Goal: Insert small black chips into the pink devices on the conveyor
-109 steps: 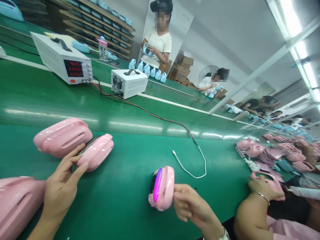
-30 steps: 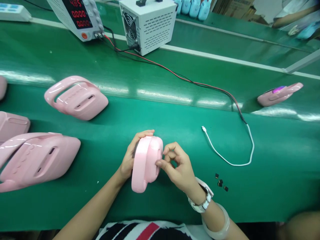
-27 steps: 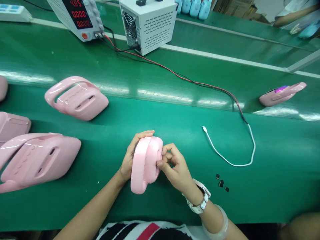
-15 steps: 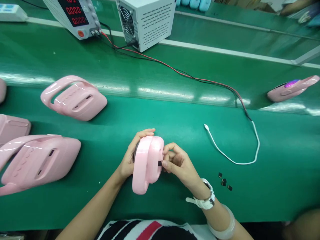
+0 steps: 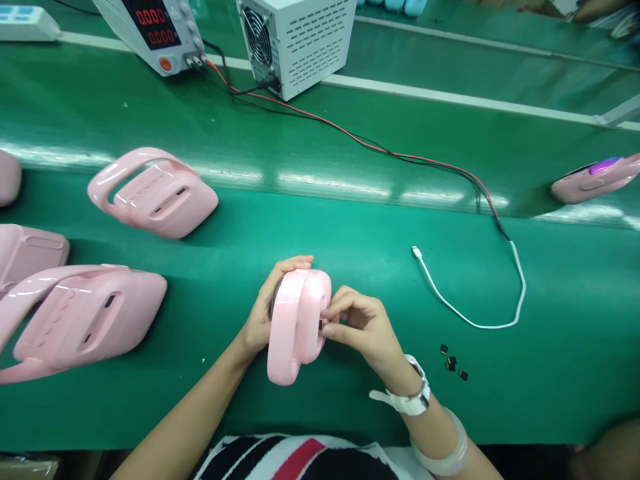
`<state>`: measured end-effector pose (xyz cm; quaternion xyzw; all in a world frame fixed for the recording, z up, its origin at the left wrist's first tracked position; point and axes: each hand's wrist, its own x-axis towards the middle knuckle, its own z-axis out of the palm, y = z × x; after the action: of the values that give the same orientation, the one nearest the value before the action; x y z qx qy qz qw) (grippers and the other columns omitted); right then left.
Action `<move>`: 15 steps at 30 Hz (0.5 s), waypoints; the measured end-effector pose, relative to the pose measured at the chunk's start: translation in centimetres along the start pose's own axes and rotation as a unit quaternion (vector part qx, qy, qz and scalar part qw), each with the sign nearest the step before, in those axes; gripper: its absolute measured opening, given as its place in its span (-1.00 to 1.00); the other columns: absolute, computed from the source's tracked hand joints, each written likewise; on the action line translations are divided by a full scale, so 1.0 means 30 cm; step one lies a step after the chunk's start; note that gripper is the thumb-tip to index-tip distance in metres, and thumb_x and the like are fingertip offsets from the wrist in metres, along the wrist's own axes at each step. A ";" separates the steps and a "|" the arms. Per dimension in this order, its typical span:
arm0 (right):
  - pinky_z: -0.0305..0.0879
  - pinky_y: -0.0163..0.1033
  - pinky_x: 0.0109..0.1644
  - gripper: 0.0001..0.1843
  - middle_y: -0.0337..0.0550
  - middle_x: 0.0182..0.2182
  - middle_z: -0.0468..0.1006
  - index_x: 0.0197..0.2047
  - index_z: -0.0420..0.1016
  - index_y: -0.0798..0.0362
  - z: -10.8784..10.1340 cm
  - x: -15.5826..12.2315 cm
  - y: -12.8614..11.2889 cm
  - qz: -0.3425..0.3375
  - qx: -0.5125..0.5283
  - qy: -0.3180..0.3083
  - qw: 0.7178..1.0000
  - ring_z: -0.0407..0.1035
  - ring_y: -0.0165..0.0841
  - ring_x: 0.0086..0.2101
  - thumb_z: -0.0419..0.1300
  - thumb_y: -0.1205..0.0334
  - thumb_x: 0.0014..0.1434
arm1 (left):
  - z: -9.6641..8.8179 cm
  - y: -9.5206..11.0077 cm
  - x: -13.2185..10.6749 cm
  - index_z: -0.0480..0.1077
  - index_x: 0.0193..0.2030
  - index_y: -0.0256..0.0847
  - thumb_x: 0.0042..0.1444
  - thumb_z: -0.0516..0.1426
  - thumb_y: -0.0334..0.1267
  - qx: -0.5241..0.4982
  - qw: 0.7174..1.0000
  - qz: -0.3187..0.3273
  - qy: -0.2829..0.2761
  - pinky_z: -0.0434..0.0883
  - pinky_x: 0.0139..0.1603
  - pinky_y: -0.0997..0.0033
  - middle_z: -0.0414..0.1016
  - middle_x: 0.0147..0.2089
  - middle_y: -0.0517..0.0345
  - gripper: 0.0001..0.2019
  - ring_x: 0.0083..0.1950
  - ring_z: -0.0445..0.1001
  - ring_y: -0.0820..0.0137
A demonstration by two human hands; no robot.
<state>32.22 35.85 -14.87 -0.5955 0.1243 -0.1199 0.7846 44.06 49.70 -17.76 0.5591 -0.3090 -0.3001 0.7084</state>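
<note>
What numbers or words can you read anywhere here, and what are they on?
"0000" in red digits, on the display of the white power supply at the top left.
A second row of red digits below it looks like "0000" too, but it is less sharp.
The pink device held by the left hand and right hand shows no readable text.
The other pink devices show none either.

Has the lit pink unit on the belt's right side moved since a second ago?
Yes. The lit pink unit has travelled rightward, away from the white cable, whose loop it lay nearer to a second ago.
</note>
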 end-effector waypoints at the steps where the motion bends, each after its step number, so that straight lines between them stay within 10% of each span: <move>1: 0.33 -0.39 -0.38 -0.85 -0.28 -0.46 0.50 -0.37 0.59 -0.01 -0.004 0.003 0.003 0.035 0.044 -0.007 0.998 0.36 -0.48 -0.44 0.42 0.34 -0.06 | -0.001 0.000 0.000 0.32 0.06 0.03 -0.13 0.31 0.16 0.003 1.000 -0.001 -0.003 0.13 0.26 0.17 0.25 0.21 0.12 -0.38 0.28 0.14 0.11; 15: 0.33 -0.41 -0.38 -0.79 -0.29 -0.48 0.48 -0.46 0.51 0.05 -0.008 0.007 0.010 0.120 0.116 0.001 0.986 0.35 -0.50 -0.44 0.46 0.34 -0.13 | 0.004 0.004 0.003 0.33 0.06 0.01 -0.16 0.33 0.15 0.012 1.000 0.002 -0.007 0.17 0.23 0.19 0.25 0.22 0.10 -0.36 0.26 0.16 0.10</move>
<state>32.34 35.65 -15.24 -0.4811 0.1809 -0.0396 0.8569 44.03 49.57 -17.63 0.5649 -0.3189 -0.2993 0.6998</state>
